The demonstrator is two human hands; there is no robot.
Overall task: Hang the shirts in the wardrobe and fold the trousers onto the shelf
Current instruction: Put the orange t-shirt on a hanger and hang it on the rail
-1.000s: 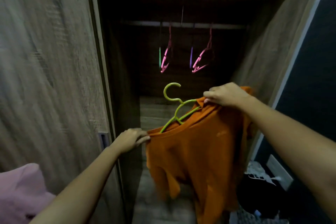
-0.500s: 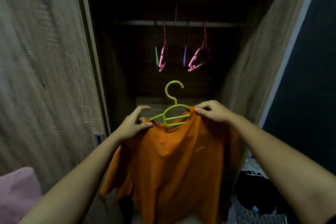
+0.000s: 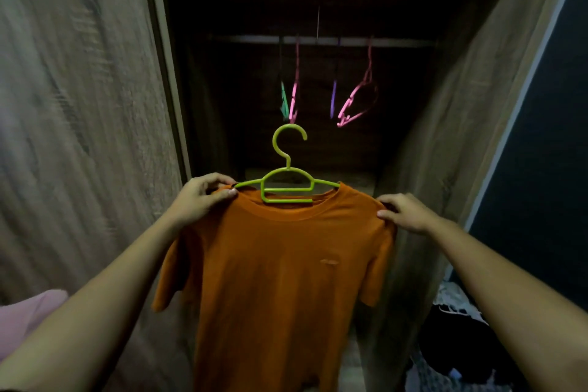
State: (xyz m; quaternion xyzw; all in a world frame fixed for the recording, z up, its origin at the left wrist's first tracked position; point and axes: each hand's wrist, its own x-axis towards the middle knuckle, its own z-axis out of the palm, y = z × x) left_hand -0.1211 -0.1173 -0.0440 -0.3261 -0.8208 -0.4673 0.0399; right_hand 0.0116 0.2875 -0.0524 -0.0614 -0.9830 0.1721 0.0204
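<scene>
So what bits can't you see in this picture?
Head view:
- Green hanger: both arm tips hidden under the orange T-shirt.
- T-shirt's hem: cut off by the bottom edge.
- Pink hangers on the rail: hooks lost in the dark.
- Dark clothes pile, lower right: too dim to tell shirts from trousers.

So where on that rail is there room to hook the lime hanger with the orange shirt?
The rail is bare at its right end, between the outer pink hanger and the wardrobe wall, and at its left end, beside the small green hanger. The middle, around the purple hanger, is crowded.
</scene>
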